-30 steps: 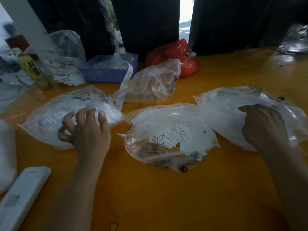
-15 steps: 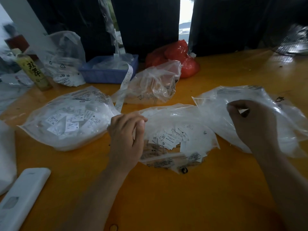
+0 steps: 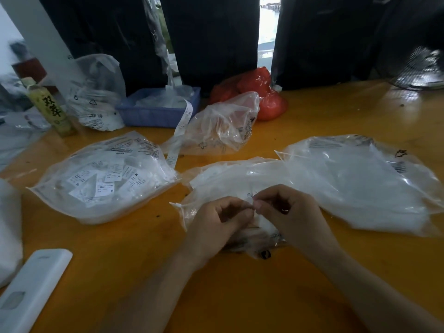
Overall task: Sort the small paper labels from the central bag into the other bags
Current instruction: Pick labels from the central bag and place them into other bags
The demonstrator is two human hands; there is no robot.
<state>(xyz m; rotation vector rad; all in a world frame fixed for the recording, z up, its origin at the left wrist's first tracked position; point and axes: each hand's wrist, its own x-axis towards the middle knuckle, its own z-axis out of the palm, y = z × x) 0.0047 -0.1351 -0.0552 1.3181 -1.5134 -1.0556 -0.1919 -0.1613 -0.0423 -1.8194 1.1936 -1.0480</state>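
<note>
Both hands, left (image 3: pixel 217 221) and right (image 3: pixel 289 212), met fingertip to fingertip over the central bag (image 3: pixel 230 179), seemingly pinching a label (too small to confirm), which could slip or cling to another and land wrongly in the bags at nine o'clock (image 3: pixel 105 179) or three (image 3: pixel 360 183).

central bag (image 3: pixel 230 174) mid-frame on worktop (image 3: pixel 240 296), both hands over it. left bag (image 3: pixel 103 179) at centre left, right bag (image 3: pixel 360 183) at centre right, tray (image 3: pixel 153 114) and bottle (image 3: pixel 51 109) behind at upper left.
</note>
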